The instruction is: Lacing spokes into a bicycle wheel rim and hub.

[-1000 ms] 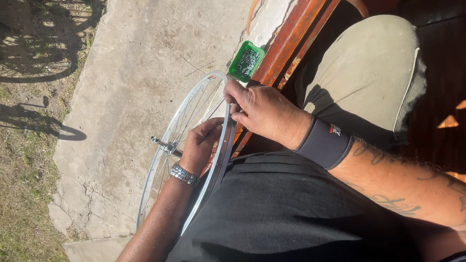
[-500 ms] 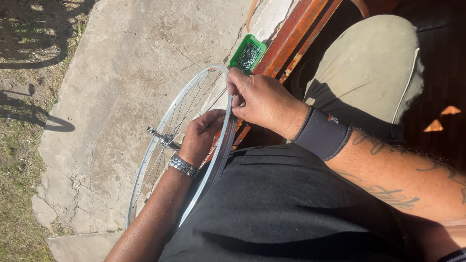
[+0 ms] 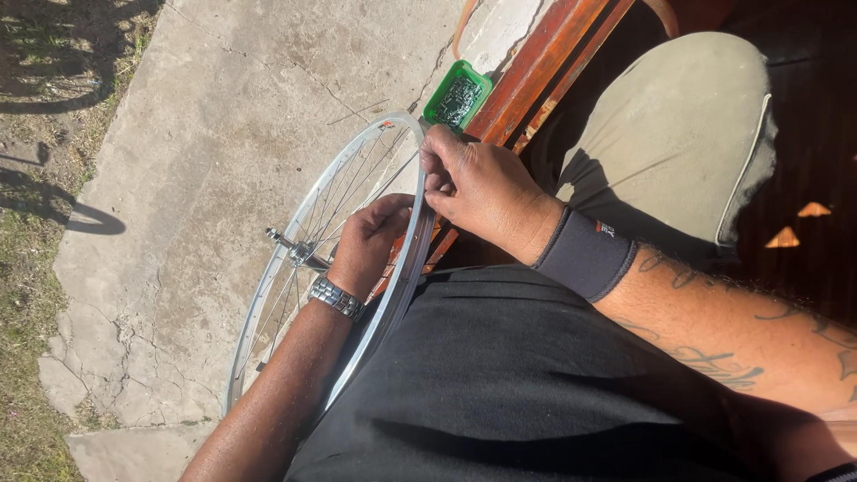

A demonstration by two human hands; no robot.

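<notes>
Nearest the camera, the person's lap in black cloth [image 3: 536,384] fills the bottom of the view, w/ a bare bicycle wheel [image 3: 303,268] (silver rim, thin spokes, no tyre) propped on edge against it and reaching down to the concrete slab [image 3: 205,125]. The left hand [image 3: 370,245], metal watch [image 3: 336,296] at the wrist, comes up from below and reaches through the spokes; its fingers are curled round the rim from the inner side, clenched on it, steadying the wheel. The right hand [image 3: 478,187], black wristband [image 3: 585,254] and tattooed forearm behind it, comes from the right and sits on the rim's upper part just above the left; thumb and fingers pinch together at the rim edge, prob. on a spoke end or nipple, but whatever is pinched is too small to make out. Judged from this, the step in hand is spoke work at the rim, one spot at a time. A next move would call for the left keeping the rim from turning while the right works w/ fine fingertip control. Further out, the axle [image 3: 281,241] sticks out at the hub. Beyond the rim top, a small green tray [image 3: 457,96] of tiny dark parts lies on the slab, beside a reddish wooden beam [image 3: 544,62]; a knee in khaki [image 3: 678,134] rises right. Farthest left: grass [image 3: 27,295] w/ shadows.
</notes>
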